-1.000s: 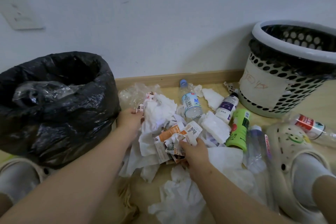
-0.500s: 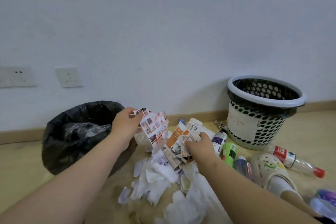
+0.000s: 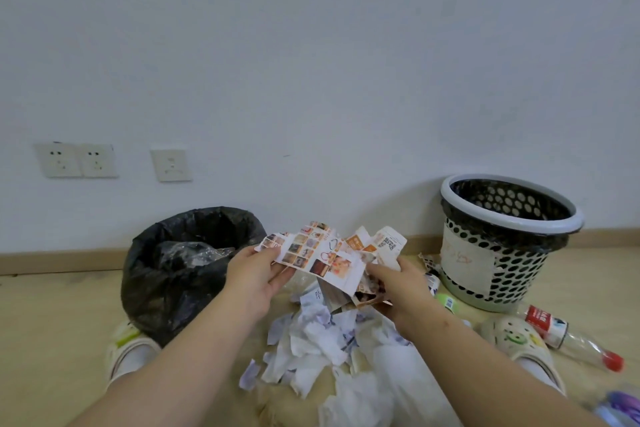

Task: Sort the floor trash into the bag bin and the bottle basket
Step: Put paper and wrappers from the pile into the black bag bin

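Note:
My left hand (image 3: 258, 274) pinches a printed leaflet (image 3: 311, 253) covered in small pictures, held up in front of me. My right hand (image 3: 394, 282) grips a bunch of crumpled orange-and-white papers (image 3: 379, 246) right beside it; the two bundles touch. Left of both hands stands the bin lined with a black bag (image 3: 162, 274), clear plastic inside. The perforated white bottle basket (image 3: 498, 243) stands at the right by the wall. White tissue scraps (image 3: 311, 340) lie on the floor under my hands. A clear bottle with a red label (image 3: 568, 333) lies by my right shoe.
A green bottle (image 3: 446, 302) and a small white bottle (image 3: 433, 279) peek out behind my right wrist. My shoes (image 3: 516, 340) stand on either side of the pile. A purple item (image 3: 620, 406) lies at the bottom right. Wall sockets (image 3: 79, 159) are above the skirting.
Both hands lifted paper off the floor pile and came together at chest height. The view tilted up and drew back, showing more wall.

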### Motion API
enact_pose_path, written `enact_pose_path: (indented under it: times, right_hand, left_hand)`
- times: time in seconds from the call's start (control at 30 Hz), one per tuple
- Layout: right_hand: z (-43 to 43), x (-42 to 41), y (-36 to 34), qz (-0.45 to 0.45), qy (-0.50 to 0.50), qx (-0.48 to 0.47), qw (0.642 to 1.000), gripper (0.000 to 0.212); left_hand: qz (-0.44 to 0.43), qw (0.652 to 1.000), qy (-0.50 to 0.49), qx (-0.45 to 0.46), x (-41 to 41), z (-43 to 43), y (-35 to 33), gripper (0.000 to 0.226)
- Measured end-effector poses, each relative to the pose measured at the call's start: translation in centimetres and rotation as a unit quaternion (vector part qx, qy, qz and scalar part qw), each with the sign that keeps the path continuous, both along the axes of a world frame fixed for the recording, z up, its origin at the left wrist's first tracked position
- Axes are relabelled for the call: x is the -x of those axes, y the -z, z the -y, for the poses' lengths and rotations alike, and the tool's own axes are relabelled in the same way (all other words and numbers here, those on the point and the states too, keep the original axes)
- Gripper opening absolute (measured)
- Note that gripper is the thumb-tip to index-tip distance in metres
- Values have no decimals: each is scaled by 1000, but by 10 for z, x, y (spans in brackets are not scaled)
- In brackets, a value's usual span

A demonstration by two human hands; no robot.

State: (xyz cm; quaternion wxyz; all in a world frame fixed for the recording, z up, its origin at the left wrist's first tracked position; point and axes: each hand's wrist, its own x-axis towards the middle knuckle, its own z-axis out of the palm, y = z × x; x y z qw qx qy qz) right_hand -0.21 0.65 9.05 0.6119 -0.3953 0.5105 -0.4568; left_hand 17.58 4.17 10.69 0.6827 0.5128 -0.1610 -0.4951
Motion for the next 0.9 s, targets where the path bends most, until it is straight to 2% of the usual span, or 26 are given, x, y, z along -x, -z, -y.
enact_pose_path:
  times: [0.2,0.4,0.53,0.63,0.73,0.77,0.83,0.9]
  right_hand:
    - [-8,-16,-5,43,-58,-28,997,17]
    - [-12,-23,-5,38,-99,-46,993,14]
    - [-12,-24,-5,44,-97,-62,992,11]
    - [-13,-23,-7,73,-112,-87,987,21]
    - [-14,-28,-3,30,-161,-55,985,19]
    - [-15,-29,-1,13,-168,-46,985,26]
    - [-14,-31,3,-8,-158,-40,987,37]
    - [-13,-30,5,-12,-143,-35,989,36]
  left_hand:
    - [109,992,-57,-42,3,8,15,21]
    - [77,994,49,-56,22,10,14,28]
    - [154,982,49,-96,22,14,23,36]
    - [205,972,14,-115,19,13,27,37]
    - [250,962,-8,-111,19,11,27,26]
    - [259,960,-13,-107,19,10,26,24]
    - [262,961,-11,-93,20,10,26,25]
    - [248,965,22,-80,21,10,25,24]
